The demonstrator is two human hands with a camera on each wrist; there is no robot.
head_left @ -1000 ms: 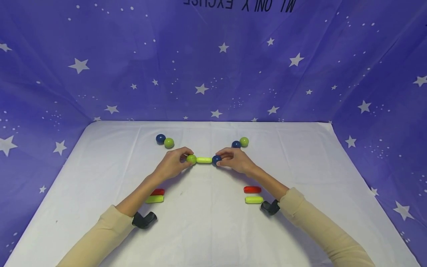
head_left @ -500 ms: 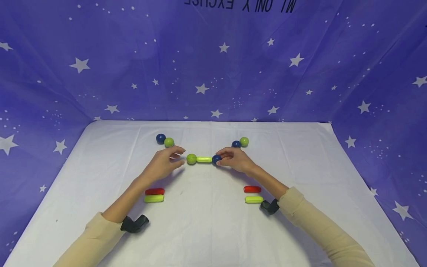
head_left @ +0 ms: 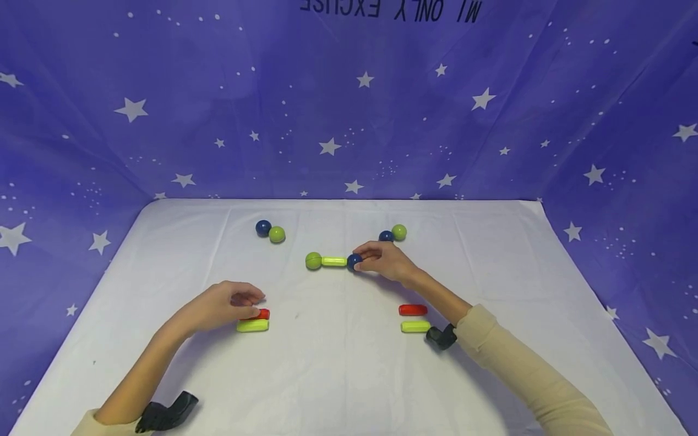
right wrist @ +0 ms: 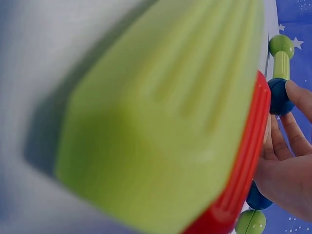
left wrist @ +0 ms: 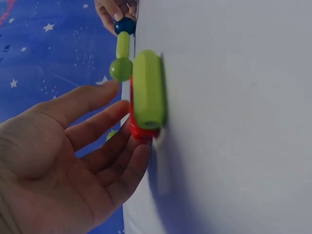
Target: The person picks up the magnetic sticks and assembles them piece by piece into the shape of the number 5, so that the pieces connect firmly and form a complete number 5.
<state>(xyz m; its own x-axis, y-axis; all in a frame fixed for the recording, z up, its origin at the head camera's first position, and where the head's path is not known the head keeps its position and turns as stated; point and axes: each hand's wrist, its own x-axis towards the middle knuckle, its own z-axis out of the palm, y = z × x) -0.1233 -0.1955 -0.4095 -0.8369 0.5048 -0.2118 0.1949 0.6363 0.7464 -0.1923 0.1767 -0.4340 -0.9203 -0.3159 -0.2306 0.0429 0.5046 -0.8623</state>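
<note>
Backdrop (head_left: 272,121): purple-blue, star-printed, behind the far edge.

Tabletop (head_left: 327,375): white-covered, all pieces on it.

Right hand (head_left: 388,261): thumb and fingers pinched on the held blue ball (head_left: 354,262), right end of the joined bar (head_left: 334,261).

Left hand (head_left: 218,306): grip wide, fingers spread about the left red rod (head_left: 264,314); firm contact — cannot tell.

Step in hand, as judged: one bar put together and steadied from the right, next rod being singled out on the left. Next move, seemingly: a closing of thumb and fingers on the left red rod alone, without nudging the left yellow-green rod (head_left: 253,326) just beside it — right-hand pinch kept.

Joined bar: green ball, yellow-green rod, blue ball in line, parallel to the far edge, midway between left and right edges.

Toward the right edge: right red rod (head_left: 412,310), with right yellow-green rod (head_left: 415,327) on its near side.

Near the far edge, left of middle: loose blue ball (head_left: 263,228) and loose green ball (head_left: 277,234). Right of middle: second blue ball (head_left: 386,236) and second green ball (head_left: 399,232).
</note>
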